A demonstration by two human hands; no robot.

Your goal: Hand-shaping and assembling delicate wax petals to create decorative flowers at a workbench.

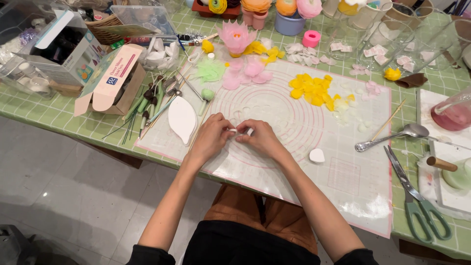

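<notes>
My left hand (pixel 212 136) and my right hand (pixel 260 137) meet over a translucent work mat (pixel 353 186) with pink printed circles. Between the fingertips of both hands I pinch a small white clay piece (pixel 237 131). Its shape is mostly hidden by my fingers. A white leaf-shaped mould (pixel 182 119) lies just left of my left hand. A small white heart-shaped piece (pixel 317 155) rests on the mat to the right of my right hand.
Yellow petals (pixel 312 90), pink petals (pixel 248 71) and a pink lotus-like flower (pixel 236 36) lie farther back. A spoon (pixel 392 137), green-handled scissors (pixel 419 201), a wooden stick (pixel 387 121), tools (pixel 149 105), open boxes (pixel 113 78) and glass jars (pixel 387 39) crowd the green checked table (pixel 29 115).
</notes>
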